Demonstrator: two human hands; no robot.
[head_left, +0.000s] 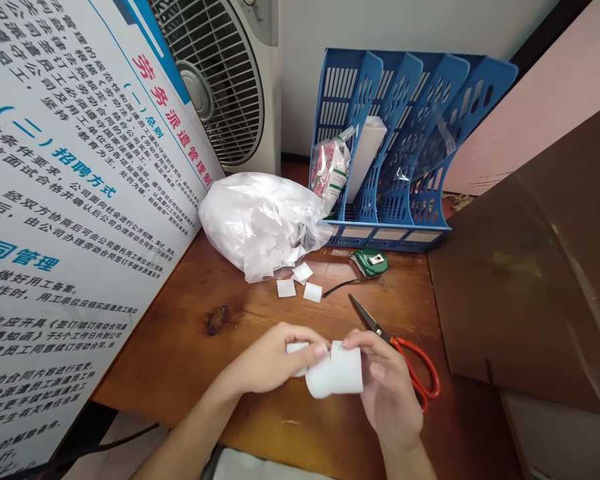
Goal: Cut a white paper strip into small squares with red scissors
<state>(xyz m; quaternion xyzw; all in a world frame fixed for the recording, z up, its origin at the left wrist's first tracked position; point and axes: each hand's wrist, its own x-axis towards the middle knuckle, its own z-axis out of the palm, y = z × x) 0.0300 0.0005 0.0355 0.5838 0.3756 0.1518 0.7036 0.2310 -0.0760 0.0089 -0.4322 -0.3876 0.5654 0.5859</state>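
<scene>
— Bare forearms (195, 427) closest, reaching in from the bottom edge over the wooden table (170, 353). What's between the hands?

— White strip (347, 370), curled or folded, up in both hands over the near part of the tabletop. Paper or thin foam, can't say.

— State of the grip?

— Left hand (270, 360): narrow pinch, thumb laid across the white material. Right hand (390, 390): fingers at the strip's other end, a fingertip over the upper edge. How hard it presses, I can't tell. Holding both ends probably keeps the piece steady and its face in sight.

— Scissors (380, 330) beside the right hand. Why there?

— Orange-red handles sit on that hand's side, blades pointing away. Likely laid for easy pick-up, tips clear of the wrists.

— And the loose white squares (286, 288)?

— Three counted, just on the near side of the plastic bag (235, 200). More white pieces crowd the bag's near side, so it seems placed to keep them together. Green tape measure (370, 263) lies near the blue file rack (500, 80), perhaps parked out of the way.
</scene>
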